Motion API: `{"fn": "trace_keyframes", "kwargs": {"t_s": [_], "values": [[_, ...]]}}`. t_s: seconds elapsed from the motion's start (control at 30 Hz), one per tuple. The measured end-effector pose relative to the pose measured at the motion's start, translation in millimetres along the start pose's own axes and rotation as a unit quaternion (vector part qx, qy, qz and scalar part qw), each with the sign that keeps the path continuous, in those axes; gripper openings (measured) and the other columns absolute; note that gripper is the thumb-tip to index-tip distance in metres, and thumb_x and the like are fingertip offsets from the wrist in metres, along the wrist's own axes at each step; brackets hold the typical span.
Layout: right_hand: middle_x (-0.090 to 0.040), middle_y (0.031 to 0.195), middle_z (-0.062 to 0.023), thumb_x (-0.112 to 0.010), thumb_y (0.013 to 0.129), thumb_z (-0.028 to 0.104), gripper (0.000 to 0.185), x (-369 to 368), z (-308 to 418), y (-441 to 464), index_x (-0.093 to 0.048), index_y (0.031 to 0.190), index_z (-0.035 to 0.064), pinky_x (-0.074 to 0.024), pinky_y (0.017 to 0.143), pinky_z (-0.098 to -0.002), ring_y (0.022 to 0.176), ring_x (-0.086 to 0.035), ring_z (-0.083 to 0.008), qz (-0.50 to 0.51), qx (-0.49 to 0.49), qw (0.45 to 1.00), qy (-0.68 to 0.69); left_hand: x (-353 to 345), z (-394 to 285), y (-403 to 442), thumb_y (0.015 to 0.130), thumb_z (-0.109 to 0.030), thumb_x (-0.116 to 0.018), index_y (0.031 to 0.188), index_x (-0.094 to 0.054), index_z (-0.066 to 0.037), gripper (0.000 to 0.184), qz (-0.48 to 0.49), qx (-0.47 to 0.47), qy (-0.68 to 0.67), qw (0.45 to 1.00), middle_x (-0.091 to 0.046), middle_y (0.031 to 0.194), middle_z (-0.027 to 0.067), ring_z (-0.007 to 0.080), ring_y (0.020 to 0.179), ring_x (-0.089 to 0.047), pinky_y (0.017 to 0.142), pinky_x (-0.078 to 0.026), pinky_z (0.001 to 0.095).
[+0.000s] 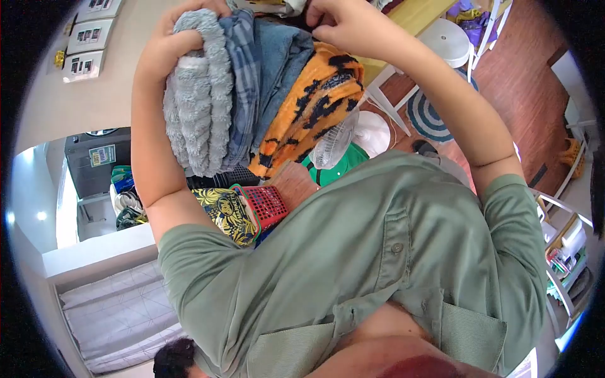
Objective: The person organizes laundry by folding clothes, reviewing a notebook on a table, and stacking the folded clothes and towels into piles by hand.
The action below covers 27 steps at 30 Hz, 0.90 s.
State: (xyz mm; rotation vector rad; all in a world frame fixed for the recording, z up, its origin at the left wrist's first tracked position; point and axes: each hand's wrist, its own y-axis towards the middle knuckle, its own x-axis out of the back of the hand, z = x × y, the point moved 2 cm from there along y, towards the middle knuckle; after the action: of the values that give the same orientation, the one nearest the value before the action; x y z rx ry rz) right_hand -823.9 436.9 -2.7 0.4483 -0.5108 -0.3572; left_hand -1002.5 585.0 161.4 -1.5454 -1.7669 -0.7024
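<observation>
My left hand grips a fluffy grey cloth, with the thumb over its folded top. Beside it hang a blue plaid cloth and a plain blue-grey cloth, side by side. An orange cloth with black markings is rightmost in the row. My right hand is above the orange cloth at the top edge, fingers curled closed. What lies between those fingers is hidden. More fabric shows in part between my hands at the top.
A light wood table is at upper right, near a white round stool. Below the cloths are a red basket, a yellow-and-black patterned bag and a fan. A person's dark hair shows at bottom left.
</observation>
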Motion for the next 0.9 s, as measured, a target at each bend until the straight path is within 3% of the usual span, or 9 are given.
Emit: {"fn": "trace_keyframes", "kwargs": {"t_s": [0.1, 0.2, 0.33, 0.5, 0.63, 0.7, 0.77, 0.83, 0.9], "values": [[-0.070, 0.094, -0.0226, -0.064, 0.083, 0.013, 0.021, -4, -11, -5, -0.066, 0.096, -0.0039, -0.0532, 0.078, -0.0435, 0.091, -0.067, -0.0381, 0.011, -0.013, 1.000, 0.017, 2, 5, -10, 0.051, -0.015, -0.054, 0.084, -0.051, 0.000, 0.036, -0.084, 0.008, -0.081, 0.993, -0.058, 0.102, 0.0155, 0.0312, 0.114, -0.050, 0.106, -0.034, 0.0393], [-0.064, 0.074, -0.0073, -0.064, 0.083, 0.011, 0.020, -17, -35, -6, -0.064, 0.099, 0.0011, -0.0508, 0.064, -0.0312, 0.068, -0.062, -0.0144, -0.001, 0.002, 0.999, 0.047, 8, 4, -9, 0.051, -0.020, -0.055, 0.083, -0.051, -0.002, 0.037, -0.046, -0.029, -0.027, 0.998, -0.058, 0.097, 0.0156, 0.0325, 0.114, -0.050, 0.108, -0.031, 0.0414], [-0.064, 0.075, -0.0074, -0.065, 0.083, 0.010, 0.020, -16, -39, -9, -0.064, 0.100, 0.0003, -0.0508, 0.062, -0.0305, 0.066, -0.061, -0.0139, 0.015, 0.005, 0.998, 0.060, 14, 13, -14, 0.051, -0.021, -0.055, 0.081, -0.049, -0.003, 0.036, -0.068, -0.036, -0.044, 0.996, -0.057, 0.096, 0.0154, 0.0334, 0.112, -0.050, 0.108, -0.031, 0.0425], [-0.066, 0.076, -0.0082, -0.061, 0.086, 0.007, 0.015, -10, -48, -16, -0.064, 0.099, -0.0008, -0.0522, 0.060, -0.0311, 0.069, -0.064, -0.0119, 0.042, -0.109, 0.983, 0.142, 14, 10, -13, 0.049, -0.023, -0.056, 0.077, -0.045, -0.004, 0.036, -0.070, -0.072, -0.071, 0.992, -0.055, 0.092, 0.0162, 0.0335, 0.109, -0.049, 0.109, -0.030, 0.0450], [-0.069, 0.080, -0.0087, -0.060, 0.086, 0.009, 0.016, -16, -55, -3, -0.067, 0.094, -0.0028, -0.0539, 0.065, -0.0327, 0.072, -0.066, -0.0126, 0.069, -0.073, 0.991, 0.084, 14, 9, -11, 0.047, -0.021, -0.054, 0.080, -0.051, 0.003, 0.040, -0.076, -0.081, -0.108, 0.988, -0.060, 0.092, 0.0187, 0.0329, 0.108, -0.052, 0.106, -0.034, 0.0395], [-0.071, 0.084, -0.0091, -0.061, 0.086, 0.011, 0.018, -33, -46, 7, -0.070, 0.094, -0.0031, -0.0535, 0.070, -0.0318, 0.075, -0.066, -0.0133, 0.065, 0.083, 0.993, -0.044, 10, 8, -9, 0.047, -0.021, -0.053, 0.080, -0.052, 0.003, 0.041, -0.080, -0.068, -0.111, 0.988, -0.060, 0.093, 0.0188, 0.0330, 0.108, -0.052, 0.106, -0.034, 0.0395], [-0.071, 0.085, -0.0081, -0.062, 0.086, 0.014, 0.023, -40, -32, 28, -0.072, 0.100, -0.0015, -0.0524, 0.073, -0.0308, 0.079, -0.066, -0.0140, 0.217, -0.008, 0.966, 0.141, 6, 8, -7, 0.047, -0.020, -0.053, 0.081, -0.052, 0.004, 0.041, -0.084, -0.052, -0.115, 0.988, -0.060, 0.094, 0.0189, 0.0330, 0.109, -0.052, 0.107, -0.034, 0.0395], [-0.070, 0.087, -0.0043, -0.064, 0.090, 0.019, 0.029, -31, -2, 30, -0.072, 0.112, 0.0020, -0.0512, 0.072, -0.0281, 0.080, -0.065, -0.0129, 0.219, -0.096, 0.952, 0.192, 11, 11, -6, 0.052, -0.025, -0.058, 0.082, -0.049, -0.002, 0.039, -0.079, -0.030, -0.100, 0.991, -0.056, 0.096, 0.0174, 0.0338, 0.114, -0.047, 0.110, -0.029, 0.0453], [-0.071, 0.094, -0.0173, -0.063, 0.088, 0.017, 0.022, -2, 38, 21, -0.067, 0.094, -0.0035, -0.0541, 0.078, -0.0436, 0.089, -0.067, -0.0340, 0.220, -0.169, 0.940, 0.198, 27, 31, -10, 0.053, -0.024, -0.058, 0.084, -0.050, -0.003, 0.039, -0.070, -0.055, -0.141, 0.986, -0.056, 0.098, 0.0173, 0.0337, 0.115, -0.047, 0.111, -0.029, 0.0450]]}}
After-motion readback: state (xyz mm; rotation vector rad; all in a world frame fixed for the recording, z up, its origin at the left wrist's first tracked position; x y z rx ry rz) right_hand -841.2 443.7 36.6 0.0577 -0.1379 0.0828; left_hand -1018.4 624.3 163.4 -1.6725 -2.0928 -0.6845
